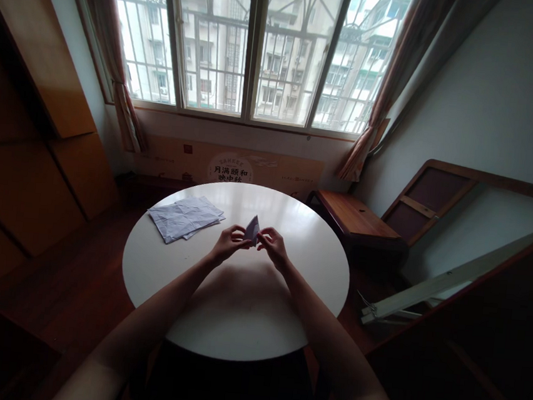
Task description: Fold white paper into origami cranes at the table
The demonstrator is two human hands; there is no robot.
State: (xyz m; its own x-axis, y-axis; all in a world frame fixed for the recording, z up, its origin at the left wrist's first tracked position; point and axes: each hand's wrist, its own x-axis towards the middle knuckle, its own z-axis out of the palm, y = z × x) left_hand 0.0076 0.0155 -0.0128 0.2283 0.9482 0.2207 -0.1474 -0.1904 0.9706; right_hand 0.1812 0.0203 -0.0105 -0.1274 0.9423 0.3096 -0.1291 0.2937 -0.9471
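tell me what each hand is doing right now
Left hand: closed on the folded paper, holding its left side.
Right hand: closed on the same paper, from the right.

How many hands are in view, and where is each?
2: the left hand and the right hand, at opposite sides of the folded paper, over the white table. Neither is fully hidden.

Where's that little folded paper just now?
In the head view, the folded paper is held between the left hand and the right hand over the round white table, right of the creased sheets.
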